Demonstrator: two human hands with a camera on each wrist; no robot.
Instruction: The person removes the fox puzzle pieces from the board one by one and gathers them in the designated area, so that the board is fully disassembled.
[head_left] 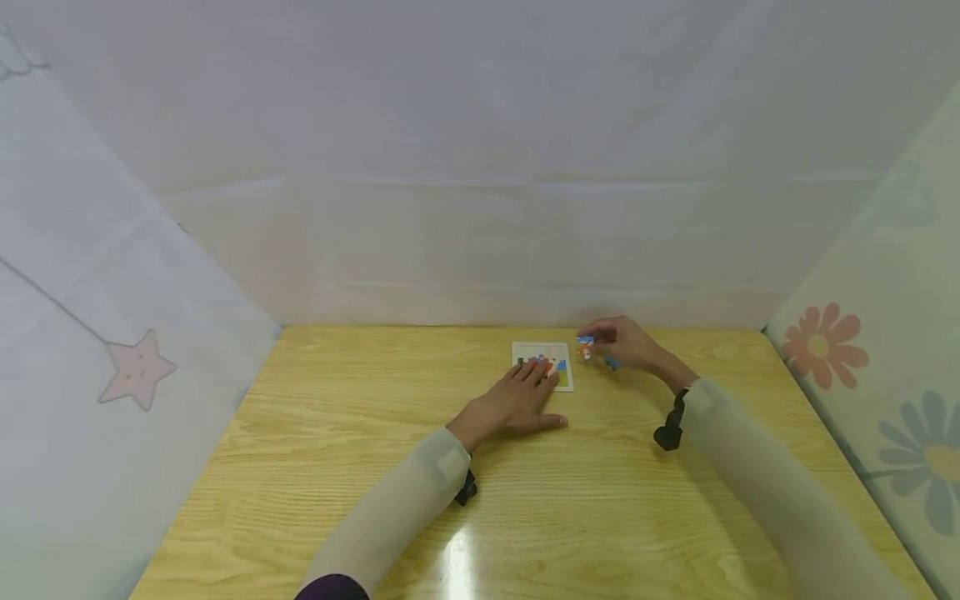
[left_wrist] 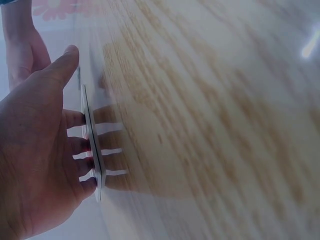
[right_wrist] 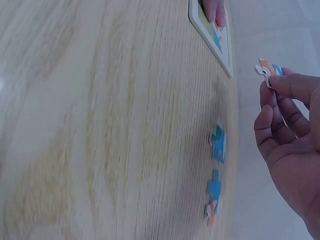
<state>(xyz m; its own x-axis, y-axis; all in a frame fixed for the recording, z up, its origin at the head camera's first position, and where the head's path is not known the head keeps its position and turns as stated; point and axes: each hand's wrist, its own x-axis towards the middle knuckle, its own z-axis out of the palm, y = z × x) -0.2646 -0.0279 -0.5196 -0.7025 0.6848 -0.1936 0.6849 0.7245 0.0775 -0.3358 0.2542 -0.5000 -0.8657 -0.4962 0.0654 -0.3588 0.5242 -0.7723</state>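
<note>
A small white-framed jigsaw puzzle point(head_left: 542, 345) with a coloured picture lies near the back of the table. Across its lower part rests my left hand point(head_left: 519, 398), fingers spread and fairly straight, thumb out over the wood. In the left wrist view the fingertips touch the thin puzzle board point(left_wrist: 94, 142). My right hand point(head_left: 628, 343) is raised just right of the board. Between thumb and fingertips it pinches an orange, white and blue puzzle piece point(right_wrist: 268, 71). On the table under this hand lie a blue and green piece point(right_wrist: 218, 144) and a blue piece with orange point(right_wrist: 214, 191).
The wooden table point(head_left: 360, 417) ends at a pale cloth backdrop point(head_left: 450, 242) close behind the puzzle. Printed cloth walls stand at both sides, with a pink star point(head_left: 138, 368) on the left and flowers point(head_left: 825, 346) on the right.
</note>
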